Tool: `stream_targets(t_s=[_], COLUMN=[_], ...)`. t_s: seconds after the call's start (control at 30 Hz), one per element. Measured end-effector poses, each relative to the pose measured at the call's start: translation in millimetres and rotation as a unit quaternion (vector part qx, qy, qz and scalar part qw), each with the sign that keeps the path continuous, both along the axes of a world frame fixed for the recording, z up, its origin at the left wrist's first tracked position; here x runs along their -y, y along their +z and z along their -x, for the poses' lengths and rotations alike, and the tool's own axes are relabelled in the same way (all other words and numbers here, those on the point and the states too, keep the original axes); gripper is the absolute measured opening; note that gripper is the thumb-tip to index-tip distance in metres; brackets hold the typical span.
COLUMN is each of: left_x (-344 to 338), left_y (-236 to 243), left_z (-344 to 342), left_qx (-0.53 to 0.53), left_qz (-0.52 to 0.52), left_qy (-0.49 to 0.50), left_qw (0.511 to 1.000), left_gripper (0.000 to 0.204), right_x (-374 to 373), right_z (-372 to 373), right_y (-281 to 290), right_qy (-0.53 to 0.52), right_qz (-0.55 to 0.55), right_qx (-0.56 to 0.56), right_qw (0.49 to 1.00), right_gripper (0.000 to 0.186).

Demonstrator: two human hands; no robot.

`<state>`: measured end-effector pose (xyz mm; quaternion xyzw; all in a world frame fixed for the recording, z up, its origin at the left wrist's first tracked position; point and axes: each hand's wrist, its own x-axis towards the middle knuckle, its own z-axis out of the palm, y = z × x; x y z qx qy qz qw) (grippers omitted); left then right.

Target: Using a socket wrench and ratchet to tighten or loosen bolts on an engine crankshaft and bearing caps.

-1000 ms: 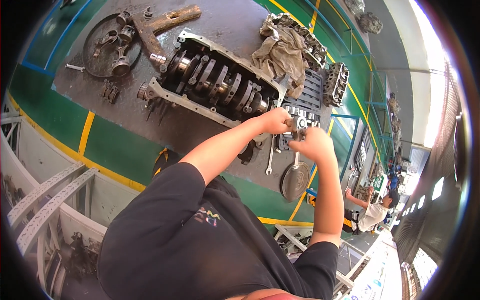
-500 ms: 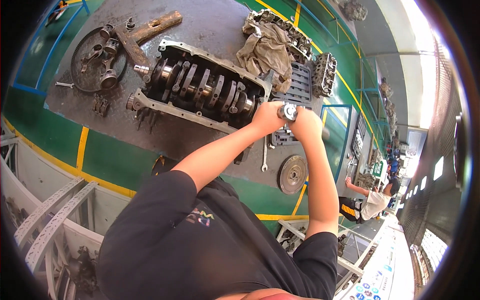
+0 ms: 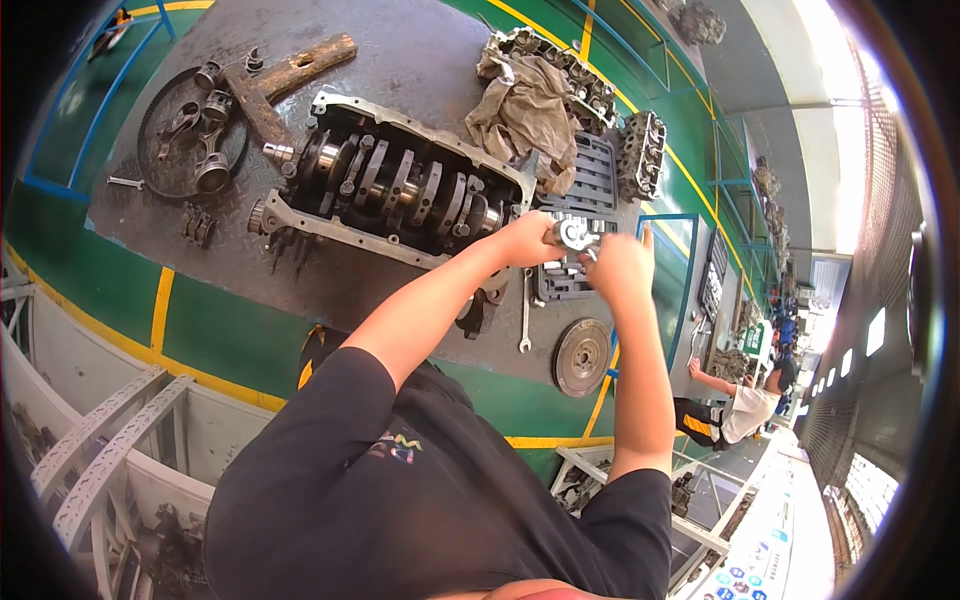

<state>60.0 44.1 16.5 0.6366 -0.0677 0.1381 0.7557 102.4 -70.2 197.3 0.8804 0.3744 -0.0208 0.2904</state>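
My left hand [image 3: 527, 240] is closed around a shiny ratchet wrench [image 3: 573, 234], its round head showing beside the fingers. Close by on its right, my right hand [image 3: 622, 268] is partly smeared by motion. Its fingers are curled toward the ratchet with a bit of bright metal at their tips, which I cannot make out. Both hands are above an open socket set case [image 3: 566, 281], partly hidden below them. To their left lies an engine block [image 3: 345, 228] with its crankshaft [image 3: 405, 192] exposed.
A brown rag [image 3: 525, 110] covers part of a cylinder head [image 3: 590, 98]; another cylinder head [image 3: 643, 155] lies nearby. A combination wrench [image 3: 525, 315] and round flywheel [image 3: 582, 357] are nearer me. Pistons [image 3: 212, 172] and wooden blocks [image 3: 310, 65] lie far left. Another person [image 3: 745, 410] stands at right.
My right hand has shifted slightly away from my left and lower, uncovering more of the ratchet wrench. My left hand stays closed on it. The view has shifted slightly.
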Motion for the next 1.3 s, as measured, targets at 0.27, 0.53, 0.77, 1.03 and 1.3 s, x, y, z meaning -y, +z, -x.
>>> stream_targets(t_s=[0.27,0.53,0.77,1.03,1.3], left_x=[2.1,-4.7,-2.2,3.2,1.5], left_y=[-6.5,-4.6,-10.2,-23.6,-23.4], left_z=[4.4,2.4,-1.0,-0.7,-3.2], left_qx=[0.015,0.029,0.015,0.040,0.052], left_qz=[-0.086,-0.031,-0.030,-0.018,-0.091], left_qy=[-0.039,-0.023,-0.025,0.019,0.011], left_qw=[0.995,0.999,0.999,0.999,0.994], left_gripper=[0.019,0.021,0.024,0.017,0.020], right_x=[0.4,11.4,-26.1,17.1,26.9], right_z=[-17.0,12.9,-24.2,-7.1,3.8], right_y=[-1.3,-6.3,-7.2,0.0,-27.1], right_qy=[0.033,-0.095,0.135,-0.080,-0.013], right_qz=[-0.107,-0.019,-0.183,-0.061,-0.003], right_qx=[-0.075,-0.227,-0.066,-0.191,-0.166], right_qw=[0.991,0.969,0.972,0.976,0.986], right_gripper=[0.036,0.040,0.028,0.044,0.050])
